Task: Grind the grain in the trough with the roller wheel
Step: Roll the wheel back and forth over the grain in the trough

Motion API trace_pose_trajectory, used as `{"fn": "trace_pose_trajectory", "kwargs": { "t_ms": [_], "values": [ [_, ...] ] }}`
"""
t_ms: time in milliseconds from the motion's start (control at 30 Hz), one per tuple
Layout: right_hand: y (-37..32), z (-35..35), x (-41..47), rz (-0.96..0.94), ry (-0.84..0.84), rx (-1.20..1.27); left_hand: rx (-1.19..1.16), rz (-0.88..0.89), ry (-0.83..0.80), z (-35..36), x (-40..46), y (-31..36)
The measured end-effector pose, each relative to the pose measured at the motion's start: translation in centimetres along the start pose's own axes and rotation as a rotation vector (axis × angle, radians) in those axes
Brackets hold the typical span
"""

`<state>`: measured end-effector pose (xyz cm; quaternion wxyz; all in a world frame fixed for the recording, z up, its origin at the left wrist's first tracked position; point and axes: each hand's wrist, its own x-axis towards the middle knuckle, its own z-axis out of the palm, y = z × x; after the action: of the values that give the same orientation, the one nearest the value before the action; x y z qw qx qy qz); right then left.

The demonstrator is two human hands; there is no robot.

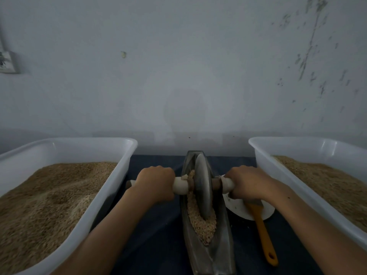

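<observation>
- Far left: white plastic tub point(127, 155), filled with tan grain, sits on a dark blue cloth point(158, 225). Not part of the grinding itself.
- Left hand point(155, 182): fingers curled round the left end of the axle handle point(180, 185), a pale wrapped grip; a short stub of the handle pokes out past the hand on the outer side.
- Centre: long, narrow, boat-shaped metal trough point(222, 245) runs away from the person toward the wall. Grain in the trough point(202, 225) lies mostly in the near half, piled against the wheel's left face.
- Roller wheel point(202, 185): grey metal disc standing upright on edge in the groove, about mid-trough, lower rim buried in grain.
- Handling, as a judgement: disc looks solid and heavy, stiff, no give. Its own weight should do much of the crushing. Thin edge in a curved groove means it may tip sideways, so hold both handle ends evenly, close to the disc, and keep the axle level. Grain is loose and light, likely to spill over the low rim if pushed fast.
- Right hand point(249, 184): wrapped round the right end of the handle, knuckles up, firm grip.
- Under the right wrist: white plate point(248, 213) with an orange-handled brush or spatula point(263, 233) lying across it; its head is hidden by the hand, so I can't tell which.
- Far right: second white tub point(278, 155), also holding tan grain, possibly finer, blurred.
</observation>
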<state>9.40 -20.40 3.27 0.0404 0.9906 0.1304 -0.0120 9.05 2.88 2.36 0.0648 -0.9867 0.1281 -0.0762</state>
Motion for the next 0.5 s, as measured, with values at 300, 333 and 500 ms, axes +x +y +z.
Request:
{"fn": "trace_pose_trajectory", "kwargs": {
  "t_ms": [300, 333, 500],
  "values": [
    [-0.8, 1.3, -0.1, 0.027, 0.368, 0.014, 0.044, -0.065, 0.273, 0.8, 0.0, 0.5],
    [-0.8, 1.4, 0.0, 0.026, 0.393, -0.007, 0.029, -0.067, 0.272, 0.9, 0.0, 0.4],
    [-0.2, 0.9, 0.1, -0.023, 0.278, -0.036, 0.013, -0.024, 0.157, 0.5, 0.2, 0.0]
  ]
}}
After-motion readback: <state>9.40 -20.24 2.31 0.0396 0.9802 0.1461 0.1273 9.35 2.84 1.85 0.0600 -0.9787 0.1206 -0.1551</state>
